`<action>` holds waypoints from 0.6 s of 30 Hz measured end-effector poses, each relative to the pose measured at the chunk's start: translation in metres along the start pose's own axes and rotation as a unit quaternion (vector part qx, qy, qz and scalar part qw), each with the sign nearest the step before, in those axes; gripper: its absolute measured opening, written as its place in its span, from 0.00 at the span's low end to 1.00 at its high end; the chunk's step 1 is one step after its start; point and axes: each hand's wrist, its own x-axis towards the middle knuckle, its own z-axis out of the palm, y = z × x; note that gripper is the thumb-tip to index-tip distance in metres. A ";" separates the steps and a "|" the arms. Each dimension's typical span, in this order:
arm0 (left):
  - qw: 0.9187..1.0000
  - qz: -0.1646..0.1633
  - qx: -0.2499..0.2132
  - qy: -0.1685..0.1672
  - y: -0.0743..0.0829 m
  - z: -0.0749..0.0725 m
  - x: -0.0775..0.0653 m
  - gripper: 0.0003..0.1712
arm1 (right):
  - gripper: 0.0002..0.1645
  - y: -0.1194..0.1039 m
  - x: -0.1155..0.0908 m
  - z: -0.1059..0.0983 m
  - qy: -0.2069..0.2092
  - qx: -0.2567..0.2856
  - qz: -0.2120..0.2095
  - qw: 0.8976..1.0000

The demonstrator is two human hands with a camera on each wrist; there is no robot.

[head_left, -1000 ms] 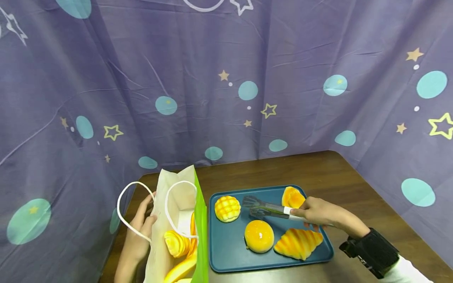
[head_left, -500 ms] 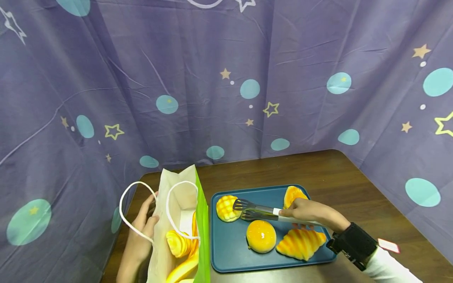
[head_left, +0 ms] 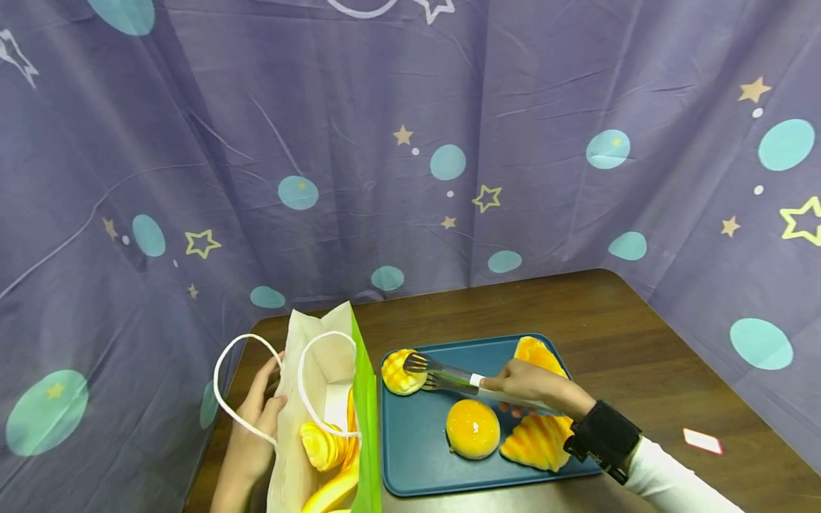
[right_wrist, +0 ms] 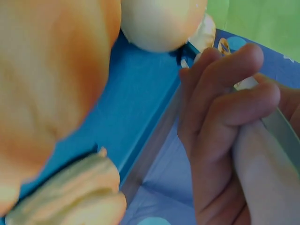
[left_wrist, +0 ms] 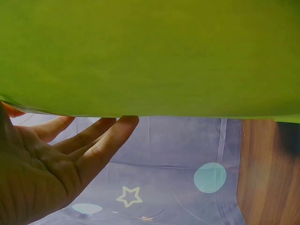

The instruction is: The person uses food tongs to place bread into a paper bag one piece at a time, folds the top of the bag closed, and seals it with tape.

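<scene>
In the head view my right hand grips the white handles of tongs over the blue tray. Their dark slotted tips stand at a round bun with a checkered top; one overlaps its top, the other lies at its near right side. In the right wrist view, fingers curl round the pale handle. My left hand is at the left side of a green paper bag. In the left wrist view its fairly straight fingers touch the bag's green side.
A glossy round bun, a croissant and another bread share the tray. Inside the bag lie a ridged roll and other yellow pieces. White cord handles rise above its mouth. A small card lies on the table's right.
My right hand has moved left with the tongs, whose tips have come to the checkered bun. That bun has shifted slightly left. My left hand stays at the bag.
</scene>
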 end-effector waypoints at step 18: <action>1.000 -0.016 -0.007 -0.005 0.000 -0.001 0.000 0.34 | 0.29 0.002 0.005 0.012 0.047 -0.024 -0.063 0.997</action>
